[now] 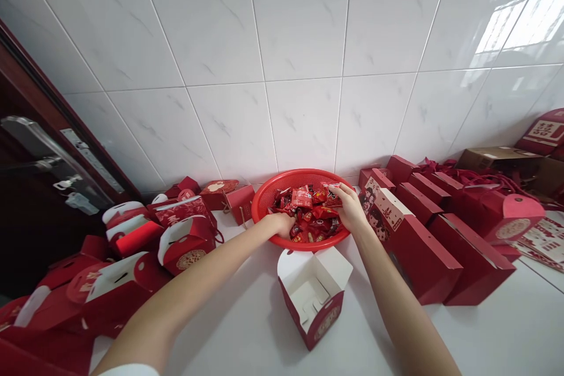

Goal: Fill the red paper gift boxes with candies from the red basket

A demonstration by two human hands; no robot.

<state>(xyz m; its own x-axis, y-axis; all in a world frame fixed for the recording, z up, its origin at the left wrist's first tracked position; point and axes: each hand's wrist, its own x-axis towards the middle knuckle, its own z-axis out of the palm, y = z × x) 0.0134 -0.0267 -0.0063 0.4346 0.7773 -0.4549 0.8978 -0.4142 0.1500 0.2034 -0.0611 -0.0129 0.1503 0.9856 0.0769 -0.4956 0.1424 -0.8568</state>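
Work on the front box looks early: white-lined dark red gift box (315, 294) has its body folded up and base tabs in place, but top flaps stand open and no packets show inside. Left to see to: the flaps, as far as this view tells. Packets are plentiful, heaped in the red perforated plastic basket (259, 202), which sits on the white table (229, 317) against the tiled wall (304, 123), just behind the box. Both hands are at the basket, apart from each other. Left hand (282, 224) reaches over the near-left rim, fingertips buried in the pile; can't tell if it grips anything. Right hand (350, 207) is at the right rim, fingers bent onto a small red wrapped packet (330, 191); contact looks likely, firm grip can't be confirmed. Packets (302, 197) are small, glossy, crinkled, mostly red with white or yellow print, lying at mixed angles; text too small to read. Left side: cluster of red gift boxes (189, 247), several with lids up and white lining showing, contents not readable. Right side: upright dark red boxes (423, 252) in rows, with a brown cardboard carton (493, 155) farther back.
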